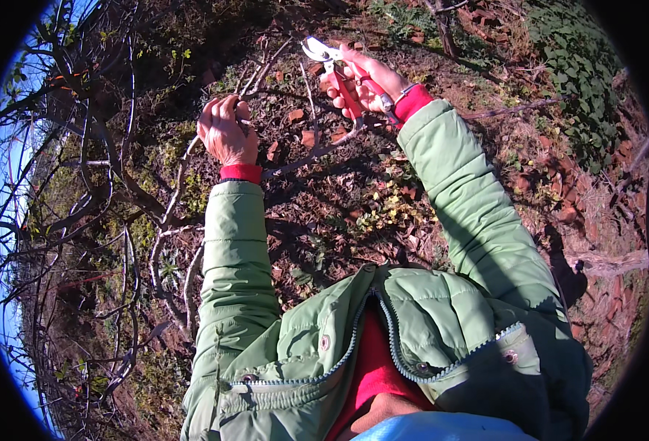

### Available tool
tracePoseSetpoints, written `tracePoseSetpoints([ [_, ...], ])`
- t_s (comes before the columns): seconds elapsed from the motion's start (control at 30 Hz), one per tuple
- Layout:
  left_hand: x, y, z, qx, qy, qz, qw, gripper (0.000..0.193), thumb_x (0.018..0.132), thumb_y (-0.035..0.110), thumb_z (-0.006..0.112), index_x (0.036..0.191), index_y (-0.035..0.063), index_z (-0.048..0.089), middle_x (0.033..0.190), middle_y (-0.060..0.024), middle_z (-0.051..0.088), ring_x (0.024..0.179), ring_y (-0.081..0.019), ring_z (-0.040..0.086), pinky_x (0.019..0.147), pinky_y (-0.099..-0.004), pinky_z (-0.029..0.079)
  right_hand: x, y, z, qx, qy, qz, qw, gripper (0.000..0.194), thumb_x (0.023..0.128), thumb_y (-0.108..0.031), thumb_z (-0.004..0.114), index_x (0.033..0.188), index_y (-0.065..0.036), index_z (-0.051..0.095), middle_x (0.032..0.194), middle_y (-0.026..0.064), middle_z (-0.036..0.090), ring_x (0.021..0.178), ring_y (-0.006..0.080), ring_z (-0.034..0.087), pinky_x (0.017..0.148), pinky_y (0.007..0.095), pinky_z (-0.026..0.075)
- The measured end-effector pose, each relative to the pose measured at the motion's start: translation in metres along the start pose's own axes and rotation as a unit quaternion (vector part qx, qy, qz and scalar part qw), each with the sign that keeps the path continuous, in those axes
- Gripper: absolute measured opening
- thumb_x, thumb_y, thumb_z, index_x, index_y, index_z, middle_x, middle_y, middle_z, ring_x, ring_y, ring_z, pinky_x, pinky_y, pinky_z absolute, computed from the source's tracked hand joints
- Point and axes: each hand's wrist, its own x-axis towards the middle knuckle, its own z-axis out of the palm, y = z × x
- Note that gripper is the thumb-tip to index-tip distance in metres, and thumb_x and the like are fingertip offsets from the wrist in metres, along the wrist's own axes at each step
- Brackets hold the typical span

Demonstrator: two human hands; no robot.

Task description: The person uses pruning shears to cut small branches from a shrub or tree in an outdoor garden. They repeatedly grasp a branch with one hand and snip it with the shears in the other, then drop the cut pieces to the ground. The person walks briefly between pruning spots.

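My right hand [377, 80], upper centre, holds a pair of red-handled pruning shears [352, 95]. Their bright metal blades point to the upper left and touch no branch that I can make out. Left of them, my left hand [228, 127] is closed around a woody branch [182, 171]. The branch runs down to the left from under the fingers, and thin forked twigs [264, 71] rise above the knuckles. A bare stem [324, 150] crosses the ground between my two forearms. The grip of my left fingers is partly hidden behind the back of the hand.
Tangled bare branches [104, 143] fill the left side against the sky. Leaf litter and broken reddish pieces [296, 115] cover the ground ahead. Green leafy plants [578, 82] grow at the upper right. A thin trunk [444, 30] stands at the top, and a pale log [611, 263] lies at the right.
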Motion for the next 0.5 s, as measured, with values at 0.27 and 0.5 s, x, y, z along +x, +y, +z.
tracePoseSetpoints([
  [0.27,0.003,0.002,-0.001,0.001,0.000,-0.002,1.000,0.034,0.069,0.006,0.068,0.101,0.0137,0.057,0.101,-0.0016,0.061,0.105,-0.0217,0.052,0.092,-0.0382,0.034,0.005,0.000,0.009,0.153,-0.133,-0.048,0.978,0.072,0.088,-0.058,0.045,0.116,0.009,0.049,0.091,0.0133,0.058,0.075,0.0202,0.058,0.068,0.0360,0.052],
  [0.5,0.002,0.000,-0.001,-0.001,-0.011,-0.006,1.000,0.048,0.057,0.000,0.067,0.102,0.0140,0.056,0.102,-0.0015,0.061,0.106,-0.0220,0.051,0.093,-0.0391,0.034,0.022,0.008,0.007,0.226,-0.172,-0.039,0.958,0.074,0.089,-0.058,0.043,0.119,0.010,0.048,0.096,0.0132,0.057,0.081,0.0199,0.056,0.072,0.0339,0.048],
])
